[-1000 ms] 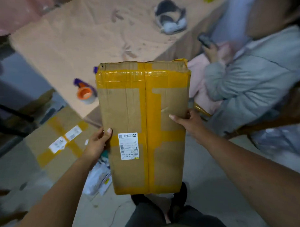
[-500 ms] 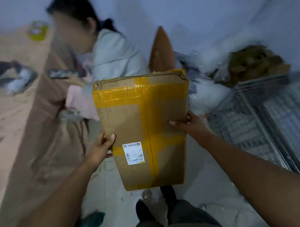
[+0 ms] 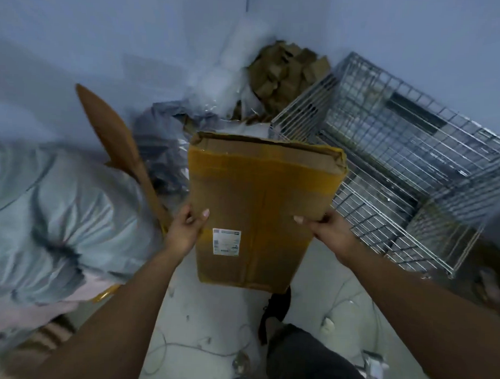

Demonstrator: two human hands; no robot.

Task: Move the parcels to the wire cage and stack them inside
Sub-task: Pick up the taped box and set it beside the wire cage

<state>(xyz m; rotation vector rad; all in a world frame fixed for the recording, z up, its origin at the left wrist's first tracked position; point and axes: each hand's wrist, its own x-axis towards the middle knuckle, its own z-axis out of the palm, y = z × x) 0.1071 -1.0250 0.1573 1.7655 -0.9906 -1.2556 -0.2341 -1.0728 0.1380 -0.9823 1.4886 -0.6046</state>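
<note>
We hold the cardboard parcel [image 3: 259, 206] in the air above the floor [image 3: 210, 315], its far end tipped away from us. Yellow tape bands that end, and a white label [image 3: 225, 241] sits low on the left of its face. Our left hand [image 3: 185, 229] grips the left edge, thumb on the front and fingers curled behind. Our right hand [image 3: 324, 231] clamps the right edge the same way. The wire cage [image 3: 400, 166] stands on the floor just to the right, against the wall, with the parcel outside it. Cardboard scraps [image 3: 284, 74] fill the far corner, and a person in a grey jacket [image 3: 58, 211] is at left.
</note>
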